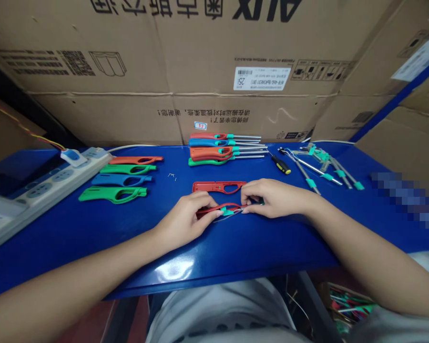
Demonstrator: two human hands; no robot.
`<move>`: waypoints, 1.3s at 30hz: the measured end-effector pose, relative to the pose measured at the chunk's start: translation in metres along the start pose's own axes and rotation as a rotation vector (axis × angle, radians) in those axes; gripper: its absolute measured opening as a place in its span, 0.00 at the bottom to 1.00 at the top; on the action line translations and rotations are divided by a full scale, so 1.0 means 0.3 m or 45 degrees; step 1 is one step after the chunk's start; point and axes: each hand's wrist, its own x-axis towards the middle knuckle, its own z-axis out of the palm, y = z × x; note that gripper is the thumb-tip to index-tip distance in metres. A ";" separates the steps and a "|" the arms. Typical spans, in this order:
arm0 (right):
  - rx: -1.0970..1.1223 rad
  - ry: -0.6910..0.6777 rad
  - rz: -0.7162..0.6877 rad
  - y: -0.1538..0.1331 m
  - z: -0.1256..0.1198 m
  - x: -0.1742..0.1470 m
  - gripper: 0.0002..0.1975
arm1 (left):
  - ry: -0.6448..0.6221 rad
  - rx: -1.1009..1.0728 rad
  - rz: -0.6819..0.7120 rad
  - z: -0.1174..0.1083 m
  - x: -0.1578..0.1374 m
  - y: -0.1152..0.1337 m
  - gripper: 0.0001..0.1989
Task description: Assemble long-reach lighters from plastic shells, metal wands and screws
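Observation:
Pinched between the thumb and fingers of my left hand (186,216) is a red lighter shell half (231,205), held low over the table. A teal trigger piece (227,212) sits in it beside my left thumb, with a thin wire below. My right hand (273,197) has its thumb and fingers closed at the shell's right end, where thin wires and a small dark part show; its fingers hide most of what they pinch. Just beyond both hands, another red shell half (209,186) lies flat with its inside up.
Colored lighter handles (116,194) lie at left beside a power strip (46,186). Lighters with metal tubes (229,152) are stacked at the back, near a screwdriver (280,163). Loose tube assemblies (338,174) lie at right. Tiny screws (172,176) are scattered left of center. A cardboard wall (128,114) stands behind.

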 end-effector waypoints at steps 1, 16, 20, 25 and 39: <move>-0.009 0.002 0.002 -0.002 0.002 0.001 0.06 | -0.009 -0.001 -0.004 -0.001 0.000 0.000 0.08; 0.063 -0.094 0.124 0.007 -0.024 -0.011 0.10 | -0.065 0.050 -0.036 -0.021 0.013 -0.022 0.11; 0.084 -0.026 0.074 0.028 -0.043 -0.021 0.15 | -0.056 0.072 -0.010 -0.027 0.008 -0.021 0.11; -0.312 0.441 0.338 0.075 -0.111 -0.059 0.14 | -0.023 0.210 0.078 -0.020 0.000 -0.038 0.14; -0.317 0.848 1.817 0.362 -0.275 -0.315 0.18 | -0.160 0.469 0.190 -0.065 -0.021 0.002 0.20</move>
